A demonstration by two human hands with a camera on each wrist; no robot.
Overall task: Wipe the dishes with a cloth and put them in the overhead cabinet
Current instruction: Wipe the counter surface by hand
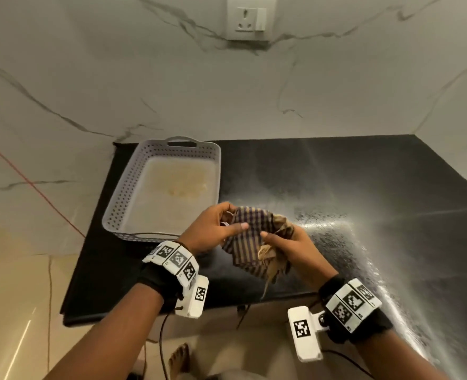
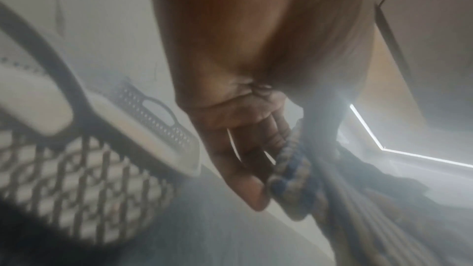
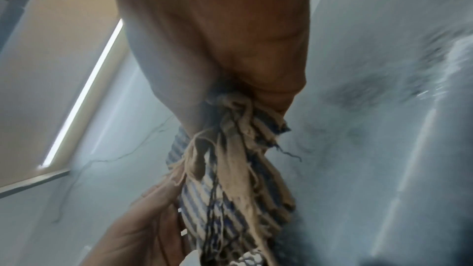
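Observation:
A striped, frayed cloth (image 1: 250,237) is bunched between both hands, above the black countertop (image 1: 364,187). My left hand (image 1: 213,229) grips its left side, with the thumb laid across the top. My right hand (image 1: 287,242) holds the right side, where loose threads hang down. In the left wrist view the fingers (image 2: 245,149) curl round a fold of the cloth (image 2: 291,181). The right wrist view shows the cloth (image 3: 230,169) coming out of the right palm, and the left hand (image 3: 143,230) below it. Whether a dish is wrapped inside is hidden.
A grey perforated basket (image 1: 117,212) with handles stands on the counter's left part, with nothing visible in it; it also shows in the left wrist view, basket (image 2: 153,118). A marble wall with a socket (image 1: 250,17) rises behind. The counter's front edge runs just below my wrists.

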